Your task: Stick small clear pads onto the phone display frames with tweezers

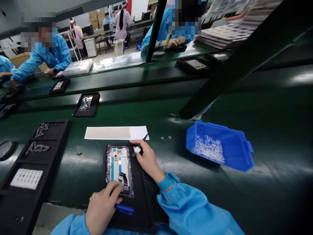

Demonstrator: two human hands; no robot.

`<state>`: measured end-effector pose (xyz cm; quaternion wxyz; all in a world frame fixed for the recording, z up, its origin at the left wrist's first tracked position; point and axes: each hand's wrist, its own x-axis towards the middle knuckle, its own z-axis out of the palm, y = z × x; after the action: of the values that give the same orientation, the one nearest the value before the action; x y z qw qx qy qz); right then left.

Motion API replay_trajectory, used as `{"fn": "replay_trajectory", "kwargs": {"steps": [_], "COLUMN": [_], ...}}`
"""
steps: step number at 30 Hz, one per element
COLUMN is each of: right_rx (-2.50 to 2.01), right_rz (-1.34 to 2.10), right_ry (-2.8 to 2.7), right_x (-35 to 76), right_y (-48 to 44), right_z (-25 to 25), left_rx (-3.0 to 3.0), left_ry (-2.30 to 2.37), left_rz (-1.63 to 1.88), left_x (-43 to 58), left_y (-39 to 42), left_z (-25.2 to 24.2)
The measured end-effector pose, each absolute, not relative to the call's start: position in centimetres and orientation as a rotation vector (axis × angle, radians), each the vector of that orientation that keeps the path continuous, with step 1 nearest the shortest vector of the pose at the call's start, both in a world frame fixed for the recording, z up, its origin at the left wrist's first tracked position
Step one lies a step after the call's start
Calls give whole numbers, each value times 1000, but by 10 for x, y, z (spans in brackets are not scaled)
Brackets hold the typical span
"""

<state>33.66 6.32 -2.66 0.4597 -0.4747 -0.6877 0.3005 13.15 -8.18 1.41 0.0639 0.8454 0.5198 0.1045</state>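
The phone frame (pixel 119 169) lies flat on the black mat (pixel 141 209) right in front of me on the desk (pixel 171 156). It is an open shell, face up, with a pale rim, a blue strip down its left side, a dark part near its lower end, and a clear shiny film around it.

My left hand (pixel 101 207) rests at the frame's near end, fingers (pixel 114 187) curled together and pressing on its bottom corner; a blue pen-like tool (pixel 124 209) lies under that hand, and I think I am gripping it, though the view is too poor to be sure. My right hand (pixel 146 160) sits just beside the frame's far right corner, fingers pinched shut on thin black tweezers (pixel 140 145) with a white tip guard on one finger.

The frame's long axis runs away from me, its top end toward the white paper strip (pixel 116 133) beyond the mat. The blue bin (pixel 220 145) stands well right of the frame, the black parts tray (pixel 31 163) well left.
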Motion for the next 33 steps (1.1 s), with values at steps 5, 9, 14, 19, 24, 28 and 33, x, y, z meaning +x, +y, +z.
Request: {"fn": "replay_trajectory", "kwargs": {"steps": [5, 9, 14, 19, 24, 28, 33], "right_rx": [-1159, -1164, -1197, -1222, -1250, -1238, -1119], "right_rz": [736, 709, 727, 708, 658, 483, 852], "right_ry": [-1701, -1729, -1737, -1761, -1776, -1791, -1602], "right_x": [339, 339, 340, 340, 339, 335, 317], "right_y": [65, 64, 65, 65, 65, 61, 46], "right_z": [-29, -32, -35, -33, -32, -20, 16], "left_rx": [2666, 2565, 2159, 1923, 1756, 1767, 1869], "left_ry": [1485, 1389, 1587, 2247, 2397, 2284, 1985], "left_rz": [205, 196, 757, 968, 787, 842, 996], "left_x": [156, 160, 122, 41, 5, 9, 40], "left_y": [-77, -90, -63, -20, -9, -7, -11], "left_z": [14, 21, 31, 25, 7, 4, 20]}}
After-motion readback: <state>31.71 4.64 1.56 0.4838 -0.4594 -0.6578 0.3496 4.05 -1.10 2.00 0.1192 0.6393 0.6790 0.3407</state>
